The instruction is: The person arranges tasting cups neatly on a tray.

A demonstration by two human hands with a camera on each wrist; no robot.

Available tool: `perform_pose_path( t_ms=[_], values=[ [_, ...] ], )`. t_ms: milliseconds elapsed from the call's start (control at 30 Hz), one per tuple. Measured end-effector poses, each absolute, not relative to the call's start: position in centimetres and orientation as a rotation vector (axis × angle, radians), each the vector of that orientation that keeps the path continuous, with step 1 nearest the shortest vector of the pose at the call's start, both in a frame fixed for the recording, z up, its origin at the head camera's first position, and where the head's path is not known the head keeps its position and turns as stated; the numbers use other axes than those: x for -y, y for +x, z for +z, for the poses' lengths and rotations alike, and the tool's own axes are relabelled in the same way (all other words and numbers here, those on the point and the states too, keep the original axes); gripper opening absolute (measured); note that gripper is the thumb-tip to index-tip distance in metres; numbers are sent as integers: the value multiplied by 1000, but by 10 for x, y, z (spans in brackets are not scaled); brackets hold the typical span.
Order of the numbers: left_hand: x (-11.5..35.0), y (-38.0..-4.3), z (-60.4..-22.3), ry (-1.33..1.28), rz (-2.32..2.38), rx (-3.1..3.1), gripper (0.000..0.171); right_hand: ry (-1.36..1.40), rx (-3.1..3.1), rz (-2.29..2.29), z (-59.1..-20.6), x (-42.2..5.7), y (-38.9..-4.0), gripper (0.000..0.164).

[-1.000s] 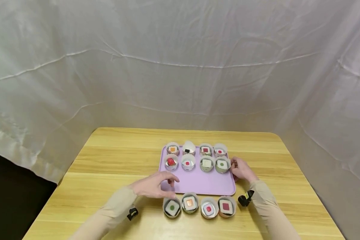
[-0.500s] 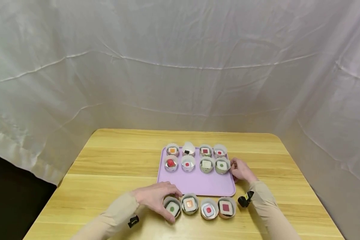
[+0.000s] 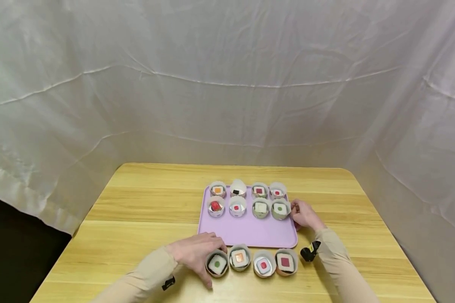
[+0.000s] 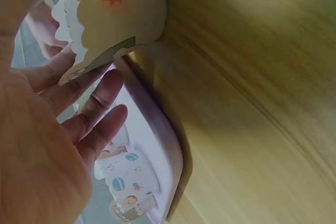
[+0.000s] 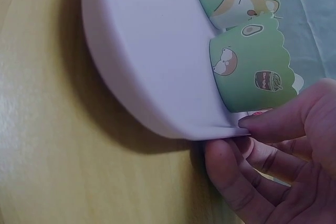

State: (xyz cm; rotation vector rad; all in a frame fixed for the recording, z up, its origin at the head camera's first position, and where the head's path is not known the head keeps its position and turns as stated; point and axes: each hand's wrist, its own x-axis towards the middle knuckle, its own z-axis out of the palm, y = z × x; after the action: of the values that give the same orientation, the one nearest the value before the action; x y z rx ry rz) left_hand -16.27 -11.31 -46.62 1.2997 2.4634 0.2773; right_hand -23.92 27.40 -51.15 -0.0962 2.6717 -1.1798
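In the head view my left hand (image 3: 195,253) is spread beside a paper cup (image 3: 217,265) holding a white square sushi-like piece with a green dot. The thumb stands apart from the cup, and the fingers reach behind it. That cup (image 4: 123,9) shows a scalloped rim and an orange star in the left wrist view; whether a fingertip touches it I cannot tell. My right hand (image 3: 306,215) pinches the right rim of a lilac tray (image 3: 250,231), thumb above and fingers beneath, beside a green paper cup (image 5: 252,72).
Several filled paper cups stand in two rows on the tray's far half, including one with a red piece (image 3: 216,206). In front of the tray, cups with orange (image 3: 239,257), pink-red (image 3: 264,265) and dark red (image 3: 286,261) centres line up on the wooden table (image 3: 148,202).
My left hand has come down from over the tray's near left corner to the green-dot cup. Its thumb then moved away from the cup, toward me. The right hand stays on the rim.
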Motion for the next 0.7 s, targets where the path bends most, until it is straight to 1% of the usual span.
perform_pose_path(
  t_ms=[700],
  values=[
    [108, -164, -477, 1328, 252, -2477, 58, -79, -2677, -1163, -511, -274, -240, 20]
  ],
)
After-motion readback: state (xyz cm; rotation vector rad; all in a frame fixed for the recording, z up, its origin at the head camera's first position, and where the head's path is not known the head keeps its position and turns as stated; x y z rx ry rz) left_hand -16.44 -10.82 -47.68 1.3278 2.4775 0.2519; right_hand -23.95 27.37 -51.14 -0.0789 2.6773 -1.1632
